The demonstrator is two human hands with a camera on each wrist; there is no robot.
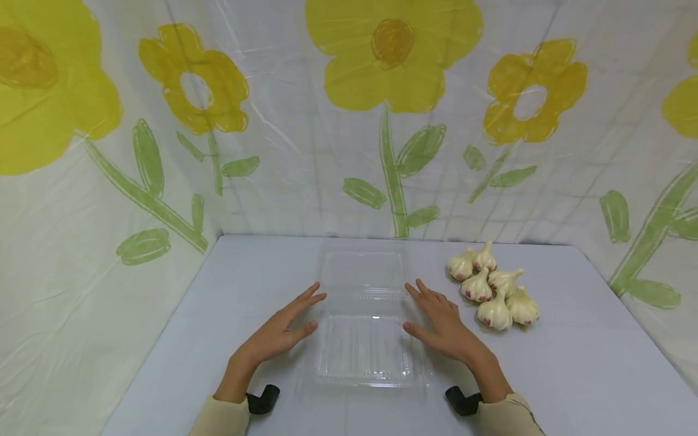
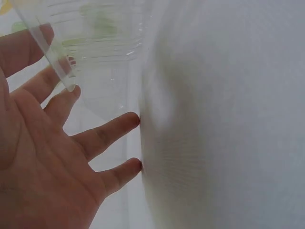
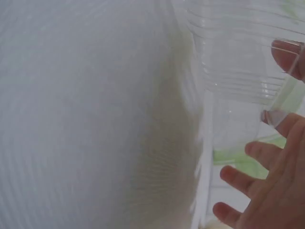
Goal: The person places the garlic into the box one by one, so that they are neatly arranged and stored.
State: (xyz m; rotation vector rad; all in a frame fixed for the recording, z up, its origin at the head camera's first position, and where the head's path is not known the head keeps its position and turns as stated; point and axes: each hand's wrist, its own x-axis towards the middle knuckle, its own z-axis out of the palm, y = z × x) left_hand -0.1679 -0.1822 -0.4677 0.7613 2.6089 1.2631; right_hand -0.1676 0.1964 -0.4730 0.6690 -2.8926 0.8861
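Flowered cloth (image 1: 294,163) backs the table (image 1: 589,369), where left hand (image 1: 278,330) and right hand (image 1: 446,326), both spread wide, flank an open clear container (image 1: 364,348); garlic bulbs (image 1: 503,281) lie rightward.

On a white desk (image 1: 578,351) before a yellow-flowered backdrop sheet (image 1: 289,175), a clear hinged plastic clamshell container (image 1: 364,348) lies open between a beige-sleeved person's spread left grip (image 1: 280,332) and right grip (image 1: 444,327), with six garlic bulbs (image 1: 477,286) clustered beyond the right one, near the far edge.
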